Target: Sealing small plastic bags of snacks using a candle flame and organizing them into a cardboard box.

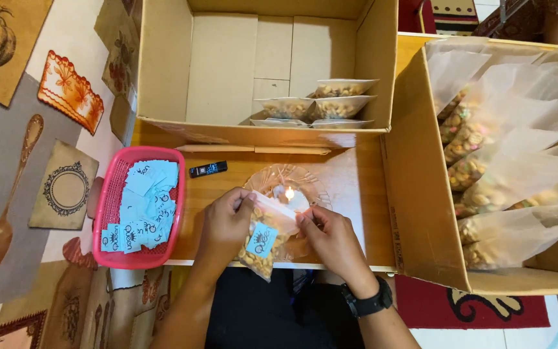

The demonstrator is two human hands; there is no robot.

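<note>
A small clear bag of snacks (263, 245) is sitting in the middle of the wooden board (221, 194), near its front edge. A light blue paper label (263, 240) is showing inside the bag. Both hands are holding the bag up by its top. The left hand (226, 226) is pinching the top left corner with its fingers curled shut on the plastic. The right hand (332, 240) is gripping the top right side, and its fingers are also closed on the bag. A black watch (369, 302) is sitting on the right wrist.

Just behind the bag, a small candle flame (289, 192) is burning in a clear glass dish (285, 178). A little black lighter (208, 169) is lying to the left of the dish.

A pink basket (114, 207) full of blue paper labels is standing on the left side. A big cardboard box (163, 64) is sitting behind the board, with 5 or so filled bags (330, 103) lying in it. Another box (421, 194) on the right is holding many more snack bags (485, 168).
</note>
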